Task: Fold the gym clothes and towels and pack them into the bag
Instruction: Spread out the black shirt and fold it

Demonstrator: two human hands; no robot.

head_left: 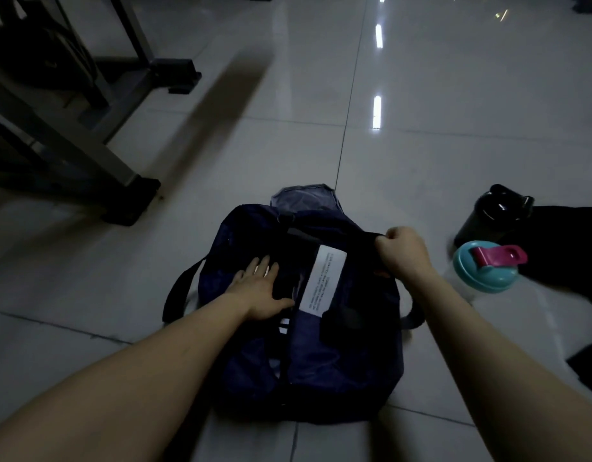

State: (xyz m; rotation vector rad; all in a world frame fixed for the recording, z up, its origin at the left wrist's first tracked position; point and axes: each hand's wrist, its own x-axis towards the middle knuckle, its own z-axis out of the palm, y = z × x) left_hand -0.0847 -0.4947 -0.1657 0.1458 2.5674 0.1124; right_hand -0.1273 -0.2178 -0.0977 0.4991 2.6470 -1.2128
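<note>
Head view: two bare forearms reach in from the bottom edge toward a navy bag (pixel 348 361) that sits on the pale tiled floor (pixel 421 145) right in front of the person. The bag's top is open along its length. The left hand (pixel 259 288) lies flat on dark fabric (pixel 288 261) in the opening, fingers straight and a little spread, thumb out to the side, pressing down. Whether that fabric is a folded garment or a towel I cannot tell in this dim light. Just right of that hand a long white label (pixel 323 281) with small print lies along the inside of the opening. A black strap (pixel 170 301) loops out onto the floor from the bag's left side.

Further on, the right hand (pixel 404 251) is closed in a fist, fingers curled round the dark edge of the bag at its far right side and holding it up. At the bag's far end a lighter grey flap (pixel 301 198) sticks out.

To the right of the bag stands a bottle with a teal lid (pixel 484 271) and a pink cap, and just behind it a black shaker bottle (pixel 488 218). A black cloth (pixel 568 248) lies on the floor beside both bottles, and another dark piece (pixel 588 358) shows at the right edge, nearer.

Far left, the dark metal frame of a gym machine (pixel 87 128) rests on the tiles
</note>
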